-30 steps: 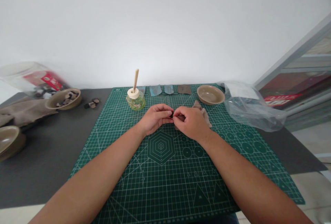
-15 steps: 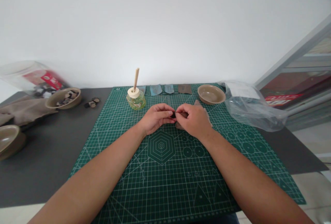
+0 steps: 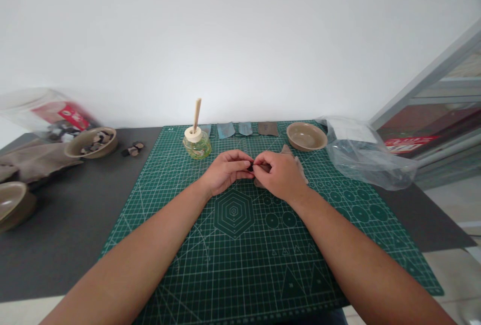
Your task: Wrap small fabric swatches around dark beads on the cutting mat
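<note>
Over the middle of the green cutting mat [image 3: 188,285], my left hand [image 3: 227,172] pinches a small dark piece [image 3: 250,167] between thumb and fingers. My right hand [image 3: 280,172] is closed too, its thumb and forefinger touching the piece's right side. A brown strip [image 3: 266,168] shows inside that hand's curled fingers; I cannot tell whether it is held or part of the cloth behind. Crumpled brown cloth [image 3: 287,150] lies on the mat under and behind my right hand. Fingers hide most of the dark piece.
A glass jar [image 3: 199,147] with a brush stands left of my hands. Blue squares [image 3: 226,130] and a brown square [image 3: 268,128] line the mat's back edge. A bowl [image 3: 307,137] and clear plastic bag [image 3: 370,159] sit right; a bowl of pieces [image 3: 70,148] sits left.
Both hands stay in nearly the same place, still together at the small dark piece. The right fingers shift very slightly; the whole view drifts a little.
</note>
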{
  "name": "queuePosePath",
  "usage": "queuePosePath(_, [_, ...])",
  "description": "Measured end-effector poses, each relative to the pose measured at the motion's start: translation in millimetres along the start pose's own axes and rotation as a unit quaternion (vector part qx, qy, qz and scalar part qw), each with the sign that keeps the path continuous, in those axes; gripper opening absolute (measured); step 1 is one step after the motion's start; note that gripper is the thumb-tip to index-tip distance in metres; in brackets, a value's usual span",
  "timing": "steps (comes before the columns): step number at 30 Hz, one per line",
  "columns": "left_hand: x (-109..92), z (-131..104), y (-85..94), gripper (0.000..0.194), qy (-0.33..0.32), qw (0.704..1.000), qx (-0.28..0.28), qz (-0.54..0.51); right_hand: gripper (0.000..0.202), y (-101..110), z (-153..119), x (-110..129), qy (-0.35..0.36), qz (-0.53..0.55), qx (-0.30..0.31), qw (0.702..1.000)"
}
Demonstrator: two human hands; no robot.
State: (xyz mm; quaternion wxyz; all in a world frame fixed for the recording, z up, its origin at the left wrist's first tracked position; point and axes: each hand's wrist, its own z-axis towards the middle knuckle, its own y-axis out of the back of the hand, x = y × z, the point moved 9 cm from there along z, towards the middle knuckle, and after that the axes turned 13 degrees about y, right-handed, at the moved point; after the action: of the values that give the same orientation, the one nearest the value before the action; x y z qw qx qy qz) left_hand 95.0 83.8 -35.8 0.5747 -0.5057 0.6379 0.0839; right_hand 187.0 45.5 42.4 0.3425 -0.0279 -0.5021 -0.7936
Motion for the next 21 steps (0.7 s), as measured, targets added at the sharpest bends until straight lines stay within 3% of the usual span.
queuePosePath(21, [-0.1, 1.9, 4.5, 0.010, 0.012, 0.999, 0.002, -0.047, 0.007, 2.9, -0.2, -4.4, 0.003, 0.008, -0.026, 1.000])
